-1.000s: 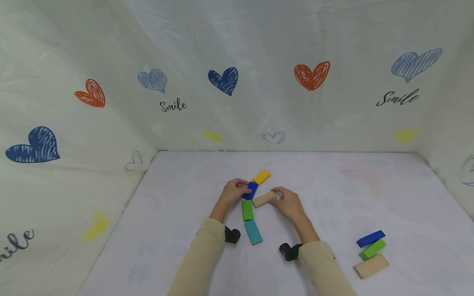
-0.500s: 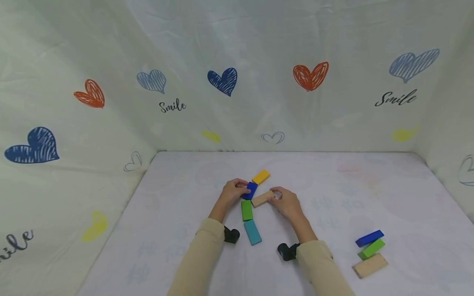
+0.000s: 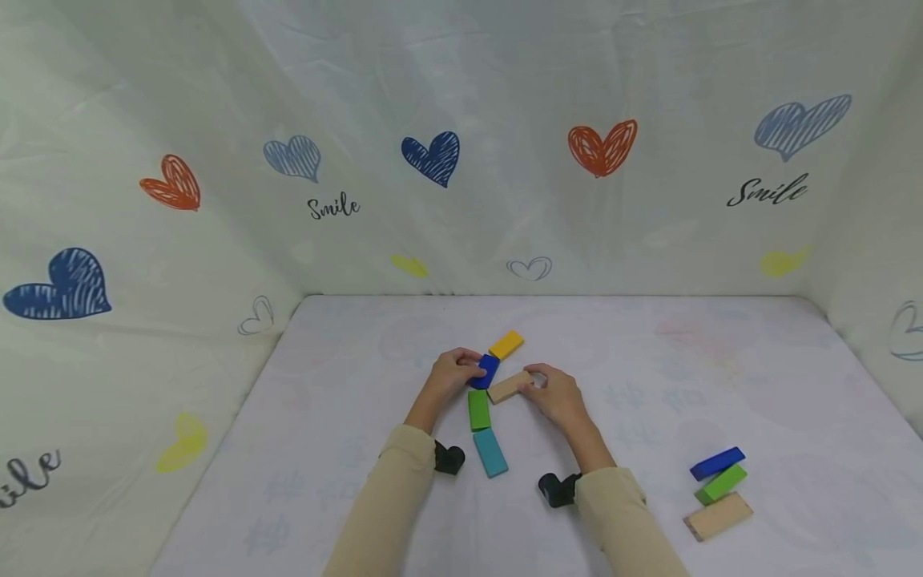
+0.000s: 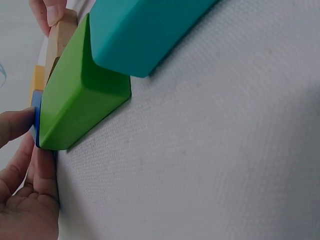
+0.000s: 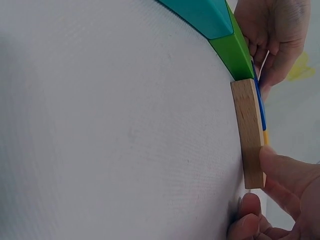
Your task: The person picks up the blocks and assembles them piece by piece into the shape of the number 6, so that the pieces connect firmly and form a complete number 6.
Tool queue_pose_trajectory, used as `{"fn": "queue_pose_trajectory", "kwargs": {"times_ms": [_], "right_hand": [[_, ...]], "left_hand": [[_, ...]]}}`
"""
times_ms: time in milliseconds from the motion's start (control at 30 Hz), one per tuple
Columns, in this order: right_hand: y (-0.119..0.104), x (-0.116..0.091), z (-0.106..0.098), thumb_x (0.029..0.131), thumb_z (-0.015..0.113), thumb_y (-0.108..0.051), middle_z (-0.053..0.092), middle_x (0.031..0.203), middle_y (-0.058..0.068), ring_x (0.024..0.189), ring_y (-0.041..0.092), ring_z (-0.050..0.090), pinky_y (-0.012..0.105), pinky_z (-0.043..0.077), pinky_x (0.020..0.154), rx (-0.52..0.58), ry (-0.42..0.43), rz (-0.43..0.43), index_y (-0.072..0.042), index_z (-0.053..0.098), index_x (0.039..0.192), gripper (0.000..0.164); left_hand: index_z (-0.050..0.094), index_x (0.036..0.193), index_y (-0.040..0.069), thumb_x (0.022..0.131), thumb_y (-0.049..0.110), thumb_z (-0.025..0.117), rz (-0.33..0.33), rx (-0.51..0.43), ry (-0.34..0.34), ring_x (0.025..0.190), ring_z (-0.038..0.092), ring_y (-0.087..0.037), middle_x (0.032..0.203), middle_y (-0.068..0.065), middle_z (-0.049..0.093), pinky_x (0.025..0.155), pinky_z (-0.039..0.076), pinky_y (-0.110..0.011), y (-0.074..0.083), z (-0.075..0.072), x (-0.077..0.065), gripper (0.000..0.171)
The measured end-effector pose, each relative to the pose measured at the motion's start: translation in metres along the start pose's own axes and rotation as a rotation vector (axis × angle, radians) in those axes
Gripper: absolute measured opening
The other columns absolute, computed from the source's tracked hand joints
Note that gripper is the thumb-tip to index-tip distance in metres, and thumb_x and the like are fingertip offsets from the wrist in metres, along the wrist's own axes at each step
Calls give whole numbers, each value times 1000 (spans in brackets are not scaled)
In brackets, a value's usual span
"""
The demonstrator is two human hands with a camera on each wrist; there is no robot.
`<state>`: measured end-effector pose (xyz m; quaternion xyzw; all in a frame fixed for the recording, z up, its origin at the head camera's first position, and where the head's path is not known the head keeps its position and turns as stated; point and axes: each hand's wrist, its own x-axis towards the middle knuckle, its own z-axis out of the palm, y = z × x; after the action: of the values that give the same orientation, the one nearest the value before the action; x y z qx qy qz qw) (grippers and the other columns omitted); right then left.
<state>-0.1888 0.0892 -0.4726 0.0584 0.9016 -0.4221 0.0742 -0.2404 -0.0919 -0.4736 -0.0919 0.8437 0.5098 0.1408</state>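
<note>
Pale, creased sheeting (image 3: pixel 490 224) printed with scribbled hearts (image 3: pixel 431 159) is hung behind a white, woven-textured surface (image 3: pixel 360 521). On it, a smooth blue block (image 3: pixel 489 368) is pinched by the left hand (image 3: pixel 447 377), and one end of an oblong, visibly grained wooden block (image 3: pixel 507 388) is gripped by the right hand (image 3: pixel 562 394). Its other end is set just beside the blue block and a glossy green block (image 3: pixel 479 410). A curving line is completed by a teal block (image 3: pixel 490 453) nearer and a yellow block (image 3: pixel 506 344) beyond. Three further blocks (image 3: pixel 718 518) are grouped at right.
</note>
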Motion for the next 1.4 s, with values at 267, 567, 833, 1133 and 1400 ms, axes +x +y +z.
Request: {"fn": "queue_pose_trajectory", "kwargs": {"times_ms": [267,567,833,1133,1400], "right_hand": [[0,1,1,86,65,-27,46,67,5,58,15,43,24,33,50,11,-11,9,-9,59,121,40],[3,1,0,85,66,-29,47,69,5,60,15,43,24,34,50,23,-25,-3,-9,56,126,47],[10,-13,-13,88,63,-24,57,83,9,63,14,54,25,47,58,141,-64,0,-6,39,139,59],[10,-57,-56,89,61,-23,61,101,10,96,24,59,36,50,77,53,4,-136,-3,52,127,44],[35,-89,-88,90,60,-33,61,112,15,104,29,56,49,44,93,-46,83,-155,-3,53,126,48]], "left_hand": [[63,109,6,81,12,69,7,0,-9,84,55,-16,93,-7,62,77,47,-26,0,-2,0,29],[63,108,6,80,12,70,10,-3,-3,81,54,-16,90,-7,61,74,46,-25,-2,-2,1,29],[63,107,6,81,12,68,5,-18,-19,79,53,-15,88,-5,58,70,44,-23,0,-1,-2,28],[64,107,6,80,11,68,1,-26,-9,78,52,-15,86,-5,57,69,44,-22,2,-2,-2,27],[64,106,6,80,11,69,-3,-29,-5,78,51,-16,86,-5,56,68,43,-22,-1,1,-1,27]]}}
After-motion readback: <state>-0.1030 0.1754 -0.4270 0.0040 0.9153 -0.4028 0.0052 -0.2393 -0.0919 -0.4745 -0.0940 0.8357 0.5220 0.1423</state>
